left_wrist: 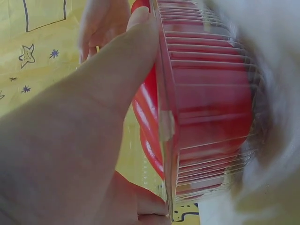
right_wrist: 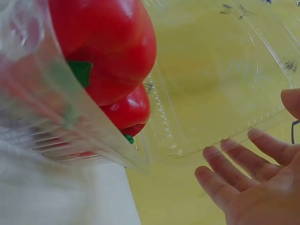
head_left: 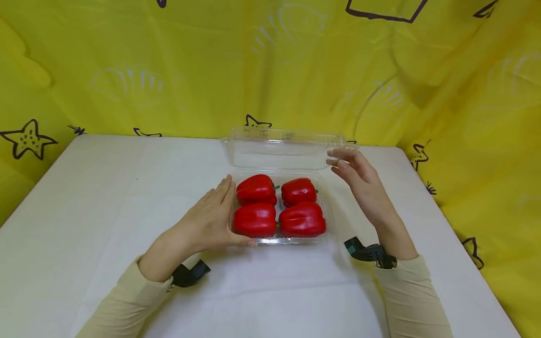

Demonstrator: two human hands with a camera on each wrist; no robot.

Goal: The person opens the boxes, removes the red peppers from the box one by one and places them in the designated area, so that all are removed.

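Note:
A clear plastic clamshell box (head_left: 291,241) sits on the table with its lid (head_left: 270,158) raised at the back. Red bell peppers fill the tray in two rows: a front left pepper (head_left: 255,219), a front right pepper (head_left: 302,219), a back left pepper (head_left: 255,188) and a back right pepper (head_left: 298,191). My left hand (head_left: 209,220) rests against the box's left side, fingers extended along it and thumb along the front rim. At the lid's right edge is my right hand (head_left: 362,183), its fingers spread and the thumb apart; the fingertips touch or nearly touch the clear plastic.
A white-covered table (head_left: 270,300) carries the box. Yellow patterned cloth (head_left: 190,70) hangs behind the table and along both sides. Dark wrist mounts (head_left: 365,251) are strapped to both forearms.

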